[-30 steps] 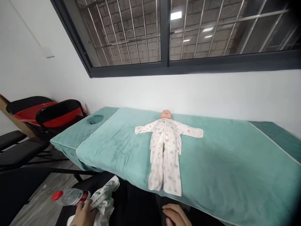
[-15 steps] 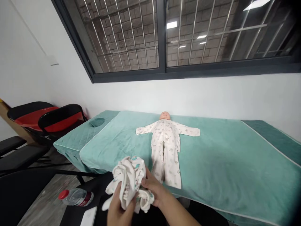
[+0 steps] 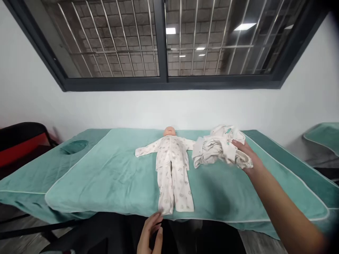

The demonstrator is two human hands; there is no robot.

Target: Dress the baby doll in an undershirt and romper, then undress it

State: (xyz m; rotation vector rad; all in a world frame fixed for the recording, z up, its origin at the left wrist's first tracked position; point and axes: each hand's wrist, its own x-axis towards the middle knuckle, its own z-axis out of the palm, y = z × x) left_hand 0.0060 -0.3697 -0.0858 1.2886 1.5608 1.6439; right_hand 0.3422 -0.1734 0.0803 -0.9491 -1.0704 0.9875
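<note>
A baby doll [image 3: 169, 131] lies on its back on the green-covered bed, its sleeves spread out. It wears a white printed top [image 3: 169, 151] and matching trousers [image 3: 179, 188]. My right hand [image 3: 245, 155] grips a crumpled bundle of white baby clothes [image 3: 215, 148] with green prints, held above the bed to the right of the doll. The bundle hides the end of the doll's sleeve on that side. My left hand [image 3: 150, 233] is at the bed's front edge, by a trouser cuff. Its fingers are loosely bent, apart from the thumb, with nothing between them.
The green bed cover [image 3: 100, 176] runs along the white wall under a barred window [image 3: 161, 83]. A face hole [image 3: 74, 146] is at the bed's left end. A red and black chair [image 3: 23, 144] stands at the left. Another green-covered surface [image 3: 324, 137] shows at far right.
My right hand has carried the clothes bundle up and right, over the bed. My left hand has let go of it. The view has turned right, and the bottle has nearly left the picture.
</note>
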